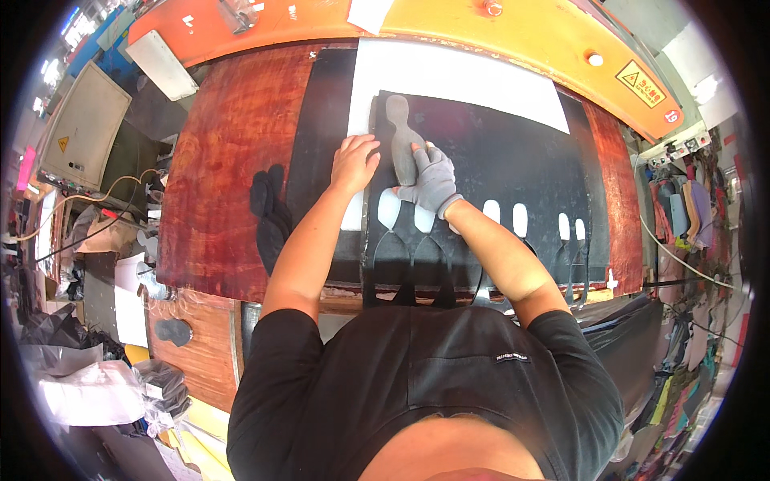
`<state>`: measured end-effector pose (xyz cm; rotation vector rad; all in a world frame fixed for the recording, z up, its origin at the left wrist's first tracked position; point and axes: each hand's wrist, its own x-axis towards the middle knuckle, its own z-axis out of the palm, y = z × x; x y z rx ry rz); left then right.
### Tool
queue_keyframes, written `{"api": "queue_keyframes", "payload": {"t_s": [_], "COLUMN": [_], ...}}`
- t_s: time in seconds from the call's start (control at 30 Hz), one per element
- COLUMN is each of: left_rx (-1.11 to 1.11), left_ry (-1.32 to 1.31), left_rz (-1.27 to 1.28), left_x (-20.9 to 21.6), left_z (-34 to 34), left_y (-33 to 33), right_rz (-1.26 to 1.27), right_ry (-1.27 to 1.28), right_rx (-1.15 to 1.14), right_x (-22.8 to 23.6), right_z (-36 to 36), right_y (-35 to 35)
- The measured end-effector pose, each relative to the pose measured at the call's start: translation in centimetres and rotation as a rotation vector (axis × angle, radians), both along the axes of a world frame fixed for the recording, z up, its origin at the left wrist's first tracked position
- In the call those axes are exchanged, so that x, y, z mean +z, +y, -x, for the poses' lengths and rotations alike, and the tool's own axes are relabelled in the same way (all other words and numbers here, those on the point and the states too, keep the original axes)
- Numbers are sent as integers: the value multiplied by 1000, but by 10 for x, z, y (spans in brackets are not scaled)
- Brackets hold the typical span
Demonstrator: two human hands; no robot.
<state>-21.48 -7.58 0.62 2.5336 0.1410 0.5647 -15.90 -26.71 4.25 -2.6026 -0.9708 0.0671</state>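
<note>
The right hand [429, 178] grasps the grey sole-shaped piece [403, 148] beneath its gloved fingers on the black sheet [505, 160], while the left hand [353, 164] lies released just left of it, so one-sided pressure could skew it toward the cut-outs [389, 212] nearest those gloved fingers.

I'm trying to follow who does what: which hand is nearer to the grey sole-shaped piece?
The right. The gloved right hand touches the lower part of the grey sole-shaped piece; the bare left hand is to its left, apart from it.
</note>
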Motion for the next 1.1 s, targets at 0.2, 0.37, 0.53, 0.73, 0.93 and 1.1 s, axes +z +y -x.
{"api": "queue_keyframes", "payload": {"t_s": [0.2,0.37,0.53,0.73,0.93,1.1], "left_rx": [-1,-1,7,-4,-3,-11], "left_ry": [1,-4,-9,-29,-41,-24], "left_rz": [-3,-18,-27,-12,-16,-14], "left_x": [2,1,1,-1,-7,-7], "left_z": [1,1,1,-1,-2,-3], "left_y": [-1,-2,-3,-1,2,2], "right_rz": [-68,-104,-160,-247,-427,-463], "right_ry": [50,9,-46,-95,318,346], "right_rx": [17,29,61,85,161,15], "right_x": [-4,-11,-16,-20,-9,-5], "right_z": [-8,-11,-13,-13,-36,-41], "right_y": [-6,-6,-7,-8,-22,-4]}}
